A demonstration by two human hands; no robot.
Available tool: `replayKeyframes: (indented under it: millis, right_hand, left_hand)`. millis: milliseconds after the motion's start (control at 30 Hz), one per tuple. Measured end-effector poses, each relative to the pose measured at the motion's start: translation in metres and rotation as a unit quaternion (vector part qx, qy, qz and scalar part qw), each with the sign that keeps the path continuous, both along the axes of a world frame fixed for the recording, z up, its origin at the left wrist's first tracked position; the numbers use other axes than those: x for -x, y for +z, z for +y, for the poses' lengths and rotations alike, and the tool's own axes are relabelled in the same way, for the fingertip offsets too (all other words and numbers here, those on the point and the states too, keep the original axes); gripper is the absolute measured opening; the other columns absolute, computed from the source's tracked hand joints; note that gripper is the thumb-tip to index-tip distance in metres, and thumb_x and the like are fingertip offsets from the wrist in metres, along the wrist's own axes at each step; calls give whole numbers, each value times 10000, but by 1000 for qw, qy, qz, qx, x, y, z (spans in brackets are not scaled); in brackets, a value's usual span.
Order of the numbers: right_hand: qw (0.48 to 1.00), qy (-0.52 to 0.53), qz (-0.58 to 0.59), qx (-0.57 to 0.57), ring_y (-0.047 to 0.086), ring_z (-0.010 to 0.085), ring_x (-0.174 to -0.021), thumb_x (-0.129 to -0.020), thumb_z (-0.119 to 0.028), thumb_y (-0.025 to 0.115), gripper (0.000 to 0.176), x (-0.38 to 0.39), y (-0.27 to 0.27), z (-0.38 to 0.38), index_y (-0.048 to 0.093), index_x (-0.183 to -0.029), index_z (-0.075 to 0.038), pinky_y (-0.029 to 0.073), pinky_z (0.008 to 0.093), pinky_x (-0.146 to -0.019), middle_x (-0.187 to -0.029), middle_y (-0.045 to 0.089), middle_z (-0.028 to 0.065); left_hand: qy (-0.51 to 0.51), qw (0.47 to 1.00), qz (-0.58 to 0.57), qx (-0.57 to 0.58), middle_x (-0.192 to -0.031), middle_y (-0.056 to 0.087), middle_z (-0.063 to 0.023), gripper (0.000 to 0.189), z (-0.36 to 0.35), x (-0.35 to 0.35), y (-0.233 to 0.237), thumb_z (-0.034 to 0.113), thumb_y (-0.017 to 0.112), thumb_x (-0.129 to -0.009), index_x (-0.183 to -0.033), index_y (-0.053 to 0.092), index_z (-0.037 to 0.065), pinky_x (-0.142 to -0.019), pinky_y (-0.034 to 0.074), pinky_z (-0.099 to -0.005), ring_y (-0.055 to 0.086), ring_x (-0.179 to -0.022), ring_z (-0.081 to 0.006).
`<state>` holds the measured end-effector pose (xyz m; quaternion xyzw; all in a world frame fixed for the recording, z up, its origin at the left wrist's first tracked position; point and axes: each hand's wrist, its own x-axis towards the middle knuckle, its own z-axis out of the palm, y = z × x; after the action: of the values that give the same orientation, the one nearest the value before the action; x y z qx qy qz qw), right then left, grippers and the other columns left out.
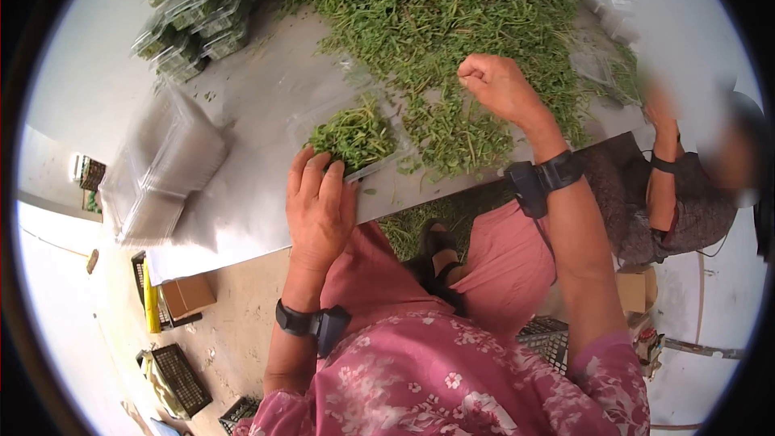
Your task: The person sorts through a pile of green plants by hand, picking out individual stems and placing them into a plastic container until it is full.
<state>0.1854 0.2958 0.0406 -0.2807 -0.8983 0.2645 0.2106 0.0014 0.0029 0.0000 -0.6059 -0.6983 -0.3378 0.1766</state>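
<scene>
Plastic container (374, 168) beside the table's (262, 113) near edge is best held level by the left hand (317, 203) grasping it, the right hand (502, 89) clenched, contents hidden.

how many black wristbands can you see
3: the left wrist's band, the right wrist's band and the co-worker's band at far right; more may be hidden.

On the table (254, 173): open clamshell (375, 167) before the greens heap (452, 16), filled clamshells (198, 12) and container stack (165, 163) to the left.

A white-flowered pink top (395, 379), plain pink trousers (508, 274) and black wrist straps (297, 320) are worn.
</scene>
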Motion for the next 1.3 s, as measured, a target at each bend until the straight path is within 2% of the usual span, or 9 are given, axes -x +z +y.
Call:
replayKeyframes:
  millis: [33,133,367,600,733,833,1133,1233,1300]
  right_hand:
    - [1000,-14,10,-2,628,165,-717,-923,-88,696,110,-2,-1,3,671,-1001,-14,521,360,-682,-836,673,63]
    - [995,-93,-9,-21,629,322,-868,-937,-122,701,151,-6,0,9,662,-1055,-37,515,503,-762,-977,632,139]
    - [985,-151,-81,-13,562,425,-1113,-947,-140,706,299,-10,-14,24,626,-1226,-68,517,565,-920,-1281,520,185]
    - [977,-158,-137,32,541,445,-1156,-952,-120,693,334,-4,-13,21,615,-1275,-89,521,586,-909,-1352,484,185]
    - [993,-88,-82,-1,607,370,-1022,-916,-58,688,187,-9,-31,29,667,-1098,-24,495,506,-869,-1092,623,161]
    - [995,-53,-59,67,664,308,-903,-905,-52,678,157,-10,-11,11,696,-1058,-19,528,464,-793,-991,692,147]
    - [995,-26,-9,95,697,307,-874,-913,-94,679,181,-15,5,9,697,-1077,-20,550,450,-753,-980,720,167]
    - [995,-53,32,77,666,214,-708,-906,-68,669,152,-18,3,6,687,-1039,4,532,376,-669,-818,709,113]
    - [997,-50,40,49,668,211,-713,-901,-58,669,138,-20,-2,8,687,-1023,4,533,378,-672,-824,711,118]
  left_hand:
    - [1,1000,0,0,-1167,621,-193,341,0,-1,0,-11,723,-788,-1116,630,-17,-969,491,-503,553,-1181,-448]
    - [7,1000,4,2,-1173,616,-194,336,0,-1,-1,-9,720,-794,-1116,628,-18,-976,485,-512,552,-1179,-454]
    - [8,1000,1,21,-1185,612,-202,328,-1,-1,0,-4,709,-809,-1125,621,-25,-1005,464,-516,534,-1200,-461]
    - [1,1000,7,17,-1189,608,-214,322,-1,-3,2,11,699,-825,-1134,615,-24,-1004,461,-532,531,-1201,-470]
    - [-1,1000,14,19,-1179,601,-228,327,-1,-2,1,31,696,-824,-1134,609,-25,-990,465,-553,529,-1194,-486]
    - [2,1000,8,22,-1198,604,-214,310,-2,-3,2,31,695,-838,-1134,614,-14,-1013,451,-537,526,-1203,-473]
    - [5,1000,11,23,-1204,603,-196,305,-1,-3,0,24,698,-840,-1133,615,-2,-1023,445,-528,523,-1215,-459]
    - [8,999,15,28,-1205,601,-191,304,-1,-3,-1,26,700,-840,-1131,614,1,-1024,445,-526,522,-1216,-457]
    - [9,999,15,30,-1206,600,-190,304,-2,-2,-1,27,701,-840,-1131,614,2,-1024,444,-524,522,-1217,-455]
